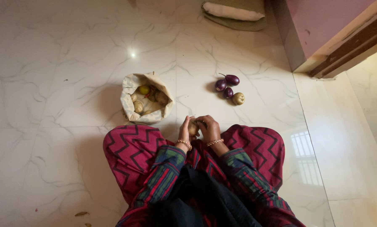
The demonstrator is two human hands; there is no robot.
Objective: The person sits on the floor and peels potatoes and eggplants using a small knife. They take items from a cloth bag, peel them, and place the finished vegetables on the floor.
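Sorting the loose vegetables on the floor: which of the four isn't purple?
The round tan potato at the cluster's right end, nearest the person; the other three are dark purple eggplants.

A small, pale brown potato [193, 128] sits just below the middle of the frame, held between the left hand [183, 132] and the right hand [209, 128]. Fingers cover most of it, so only a rounded tan patch shows. It is raised above the lap, clear of the floor, its skin dull and unbroken.
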